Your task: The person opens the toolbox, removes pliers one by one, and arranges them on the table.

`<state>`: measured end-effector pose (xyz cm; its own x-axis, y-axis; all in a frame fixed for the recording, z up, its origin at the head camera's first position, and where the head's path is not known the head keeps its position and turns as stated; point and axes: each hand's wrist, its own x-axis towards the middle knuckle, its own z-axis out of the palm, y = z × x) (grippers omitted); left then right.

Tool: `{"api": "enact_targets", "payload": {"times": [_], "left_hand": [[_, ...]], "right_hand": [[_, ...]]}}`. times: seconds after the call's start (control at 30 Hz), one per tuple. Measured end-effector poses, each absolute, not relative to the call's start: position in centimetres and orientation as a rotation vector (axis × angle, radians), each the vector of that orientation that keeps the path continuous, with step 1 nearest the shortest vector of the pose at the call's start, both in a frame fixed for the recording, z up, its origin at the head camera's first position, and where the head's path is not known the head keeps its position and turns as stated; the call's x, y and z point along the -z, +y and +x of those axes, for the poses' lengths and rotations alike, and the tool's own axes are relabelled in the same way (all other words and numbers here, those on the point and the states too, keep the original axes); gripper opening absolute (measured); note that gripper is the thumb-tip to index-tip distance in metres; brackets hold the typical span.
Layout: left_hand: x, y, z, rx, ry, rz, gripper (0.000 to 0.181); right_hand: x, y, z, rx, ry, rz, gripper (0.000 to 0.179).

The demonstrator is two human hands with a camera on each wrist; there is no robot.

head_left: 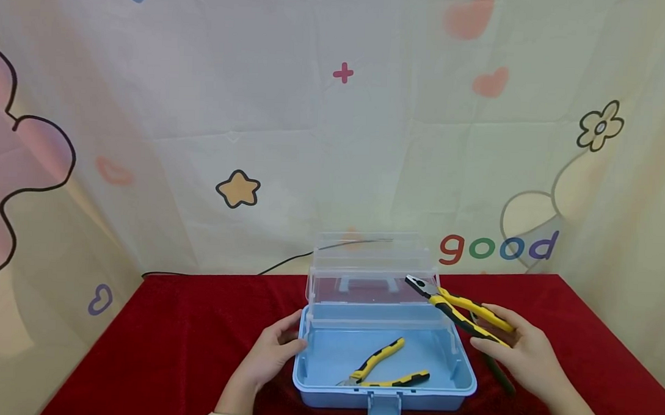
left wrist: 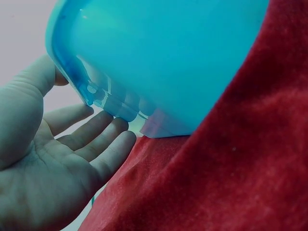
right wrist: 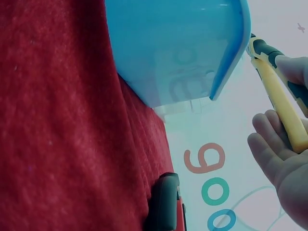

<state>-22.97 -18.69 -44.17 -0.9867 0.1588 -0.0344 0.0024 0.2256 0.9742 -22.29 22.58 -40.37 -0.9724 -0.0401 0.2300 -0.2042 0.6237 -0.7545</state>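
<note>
A blue toolbox (head_left: 337, 398) stands on the red cloth, its clear lid (head_left: 330, 287) raised at the back. My left hand (head_left: 267, 352) is at the box's left side, thumb at the rim (left wrist: 72, 82) and nearly straight fingers along the outside. Above the right part of the box, my right hand (head_left: 531, 355) grips combination pliers (head_left: 443, 307) by their yellow and black handles. The handles are spread and the pliers' head points up and left. Inside the box lie other yellow and black pliers (head_left: 379, 358), handles apart; their head is partly hard to make out.
A dark-handled tool (head_left: 499, 375) lies on the red cloth (head_left: 195, 349) right of the box, partly hidden by my right hand. The box's latch (head_left: 384, 411) hangs at the front. Behind the table hangs a printed curtain (head_left: 290, 157), with a thin black cable (head_left: 286, 264) before it.
</note>
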Motion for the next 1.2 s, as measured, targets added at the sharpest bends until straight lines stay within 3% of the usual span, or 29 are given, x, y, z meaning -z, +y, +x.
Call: {"api": "enact_targets", "payload": {"times": [1.2], "left_hand": [[44.2,-18.6,-23.2,-1.85,2.369,0.138,0.063]], "right_hand": [[40.1,25.1,-22.2,-1.249,-2.603,0.117,0.066]]}}
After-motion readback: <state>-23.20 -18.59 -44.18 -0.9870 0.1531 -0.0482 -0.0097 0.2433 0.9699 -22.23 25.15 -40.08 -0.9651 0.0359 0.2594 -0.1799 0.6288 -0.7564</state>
